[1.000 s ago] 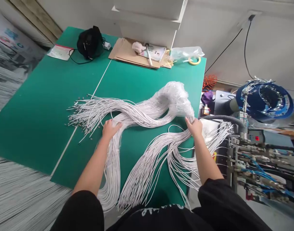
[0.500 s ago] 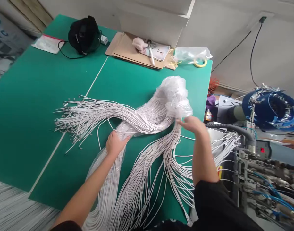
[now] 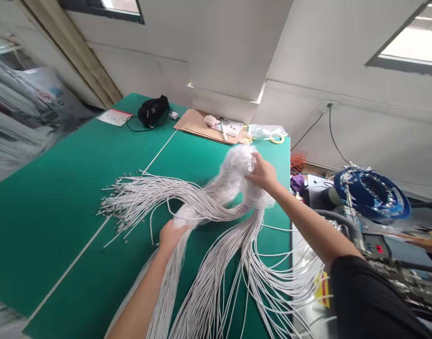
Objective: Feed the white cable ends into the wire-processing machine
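A big bundle of white cables lies curved across the green table, its metal-tipped ends fanned out at the left and its other strands hanging over the near edge. Clear plastic wrap covers the bend of the bundle. My right hand is closed on that plastic wrap at the top of the bend. My left hand rests on the cables nearer to me, its fingers curled into the strands and wrap.
At the table's far edge lie a black bag, a paper sheet, flat cardboard, a plastic bag and a tape roll. To the right stands a machine with a blue round bowl and hoses.
My right hand has moved from the cable strands at the table's right edge up onto the plastic wrap and grasped it. The view has tilted upward. My left hand stays on the cables.
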### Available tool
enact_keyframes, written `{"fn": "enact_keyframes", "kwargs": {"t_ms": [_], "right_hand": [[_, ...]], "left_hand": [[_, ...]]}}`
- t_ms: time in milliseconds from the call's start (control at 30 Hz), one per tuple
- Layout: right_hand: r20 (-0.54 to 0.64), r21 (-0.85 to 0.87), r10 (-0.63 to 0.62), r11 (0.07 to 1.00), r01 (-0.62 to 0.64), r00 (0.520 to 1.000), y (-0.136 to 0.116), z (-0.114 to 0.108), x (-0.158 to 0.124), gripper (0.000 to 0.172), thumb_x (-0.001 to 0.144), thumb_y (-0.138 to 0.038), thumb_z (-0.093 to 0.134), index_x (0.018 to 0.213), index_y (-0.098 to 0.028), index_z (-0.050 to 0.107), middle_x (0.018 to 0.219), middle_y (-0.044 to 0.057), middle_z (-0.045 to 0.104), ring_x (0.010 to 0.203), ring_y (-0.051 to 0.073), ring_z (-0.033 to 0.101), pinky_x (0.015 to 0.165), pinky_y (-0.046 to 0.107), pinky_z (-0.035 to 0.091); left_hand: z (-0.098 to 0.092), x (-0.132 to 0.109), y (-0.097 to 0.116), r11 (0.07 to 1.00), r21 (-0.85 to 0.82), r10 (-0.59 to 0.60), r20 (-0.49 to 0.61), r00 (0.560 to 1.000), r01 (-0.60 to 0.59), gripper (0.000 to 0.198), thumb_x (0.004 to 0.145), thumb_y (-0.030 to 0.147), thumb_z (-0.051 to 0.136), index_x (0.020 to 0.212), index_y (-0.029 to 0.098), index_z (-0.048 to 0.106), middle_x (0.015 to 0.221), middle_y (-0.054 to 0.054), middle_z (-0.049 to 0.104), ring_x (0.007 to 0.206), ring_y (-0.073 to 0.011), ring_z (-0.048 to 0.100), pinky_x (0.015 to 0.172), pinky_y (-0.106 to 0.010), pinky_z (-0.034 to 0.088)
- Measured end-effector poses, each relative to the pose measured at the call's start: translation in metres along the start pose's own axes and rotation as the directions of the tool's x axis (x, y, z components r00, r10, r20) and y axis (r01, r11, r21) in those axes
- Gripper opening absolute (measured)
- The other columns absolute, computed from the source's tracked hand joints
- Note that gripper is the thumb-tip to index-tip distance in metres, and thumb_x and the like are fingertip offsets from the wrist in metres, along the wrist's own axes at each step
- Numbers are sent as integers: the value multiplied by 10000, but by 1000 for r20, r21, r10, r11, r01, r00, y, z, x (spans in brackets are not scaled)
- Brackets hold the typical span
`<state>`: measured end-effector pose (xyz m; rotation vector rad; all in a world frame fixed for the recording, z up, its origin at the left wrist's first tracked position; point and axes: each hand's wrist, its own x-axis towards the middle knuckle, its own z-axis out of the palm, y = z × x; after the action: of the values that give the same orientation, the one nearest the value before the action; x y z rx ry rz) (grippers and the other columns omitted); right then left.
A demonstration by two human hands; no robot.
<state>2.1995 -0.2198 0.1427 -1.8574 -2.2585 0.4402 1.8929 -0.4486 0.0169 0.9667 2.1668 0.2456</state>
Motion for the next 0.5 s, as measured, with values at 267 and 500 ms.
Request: {"fn": "enact_keyframes", "kwargs": {"t_ms": [267,500], "right_hand": [[-184,246,303,935,-254,935,68,7,23,823,746,-489,631,1420,-178,274,1284,170,482,1116,316,522,913,455,435],[-23,181,513,846,-501,858,77,129,-11,651,921,-420,350,1443,-51,226,1442,243,338,1333,297,333,1076,456,291]], "left_hand": [[18,-29,15,949,313,129,-483,866,33,516,865,484,426,1238,132,483,1165,-175,582,1121,-317,548,930,-439,476],[65,25,59,835,527,362,-305,881,-161,764,763,609,531,1270,41,471,1186,-238,520,1088,-379,476,909,-505,402]]}}
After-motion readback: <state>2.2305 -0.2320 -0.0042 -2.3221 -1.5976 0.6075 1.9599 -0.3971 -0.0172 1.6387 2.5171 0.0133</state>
